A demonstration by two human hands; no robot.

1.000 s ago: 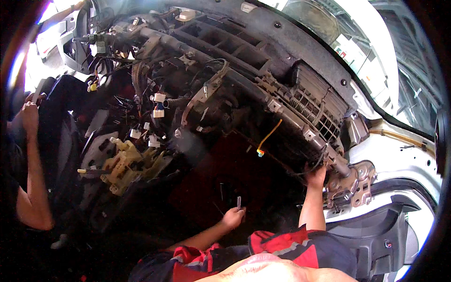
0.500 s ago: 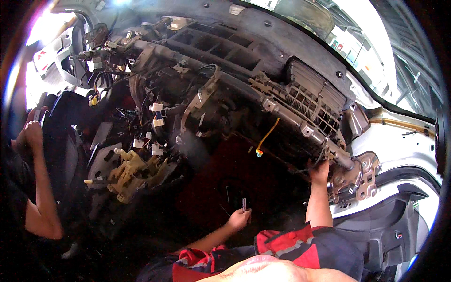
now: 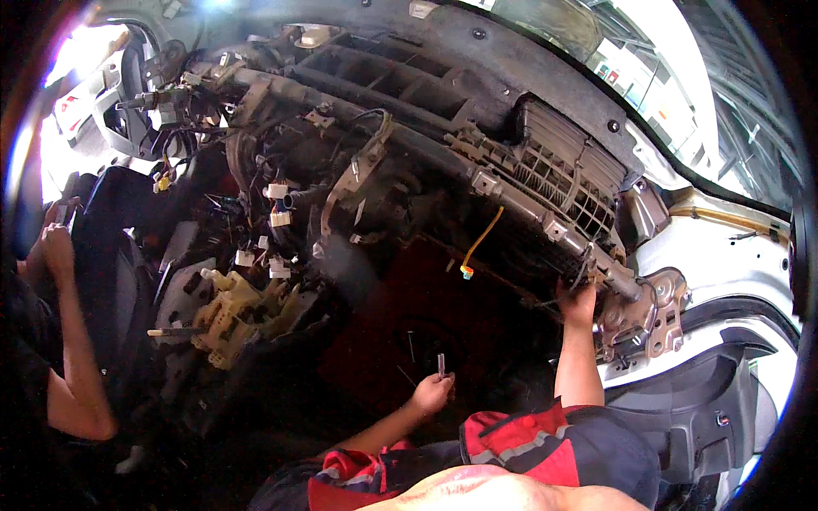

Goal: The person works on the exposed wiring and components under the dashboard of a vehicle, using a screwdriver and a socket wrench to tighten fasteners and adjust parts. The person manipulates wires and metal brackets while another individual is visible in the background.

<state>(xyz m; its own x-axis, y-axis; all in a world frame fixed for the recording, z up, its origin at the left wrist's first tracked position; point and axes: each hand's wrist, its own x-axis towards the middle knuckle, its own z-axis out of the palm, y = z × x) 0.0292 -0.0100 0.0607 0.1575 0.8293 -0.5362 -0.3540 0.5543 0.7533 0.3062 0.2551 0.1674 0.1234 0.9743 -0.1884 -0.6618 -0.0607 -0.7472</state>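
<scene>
My left hand is closed around a short shiny metal rod-like tool, its upper end sticking up above the fingers. To the right, my right hand reaches up under the right end of the metal cross beam. Dark wiring runs down close to that hand. Its fingertips lie in shadow among the parts, so I cannot see what they grip. A yellow cable with a small connector dangles from the beam, left of my right hand.
A brown metal bracket and a dark door panel lie right of my right arm. Loose white connectors and a cream plastic frame are at left. Another person's hand holds a flat object at far left.
The view has shifted slightly, moving the dashboard a little up and left in the picture. My left hand keeps the metal tool; my right hand stays under the beam with a small shift.
</scene>
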